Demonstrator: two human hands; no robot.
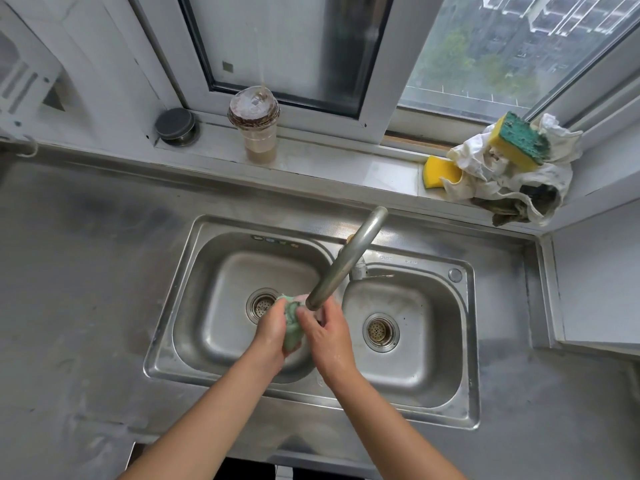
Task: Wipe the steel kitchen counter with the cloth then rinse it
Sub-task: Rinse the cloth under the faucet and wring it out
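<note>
A small green cloth is bunched between both my hands over the left basin of the steel double sink. My left hand grips it from the left and my right hand grips it from the right. The curved steel faucet ends right above the cloth, its spout just over my fingers. Most of the cloth is hidden by my hands. The steel counter spreads around the sink.
On the window sill stand a plastic cup with a brown drink, a dark round lid, and a pile of white rags with yellow-green sponges. A white wall block bounds the counter on the right.
</note>
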